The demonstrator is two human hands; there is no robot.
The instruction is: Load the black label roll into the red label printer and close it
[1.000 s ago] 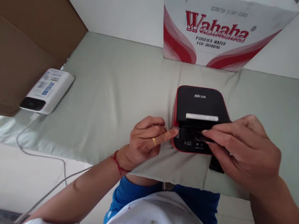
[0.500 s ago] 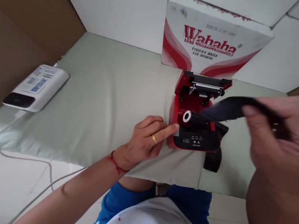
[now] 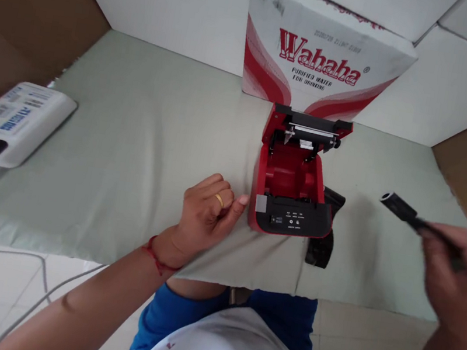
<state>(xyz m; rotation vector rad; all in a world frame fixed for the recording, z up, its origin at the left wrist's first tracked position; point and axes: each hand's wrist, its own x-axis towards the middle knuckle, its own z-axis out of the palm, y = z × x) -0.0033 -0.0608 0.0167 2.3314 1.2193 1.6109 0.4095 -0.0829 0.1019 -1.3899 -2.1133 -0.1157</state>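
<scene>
A small red and black printer [image 3: 291, 190] stands on the table with its lid swung up and back, its red paper bay bare. My left hand [image 3: 205, 209], a gold ring on one finger, rests curled on the cloth just left of the printer, its thumb next to the printer's side. My right hand [image 3: 461, 276] is out at the right, blurred, and grips a dark roll [image 3: 405, 213] that sticks out up and left from the fingers. A black strap or pouch [image 3: 322, 245] lies against the printer's right side.
A pale green cloth [image 3: 132, 141] covers the table. A white Wahaha water carton [image 3: 318, 58] stands behind the printer against white walls. A white power bank [image 3: 7, 121] with a cable lies at the far left. Brown cardboard stands at both sides.
The printer's lid, shut a second ago, now stands open. My right hand lifted the dark roll out of the bay and carried it to the right. My left forefinger curled back.
</scene>
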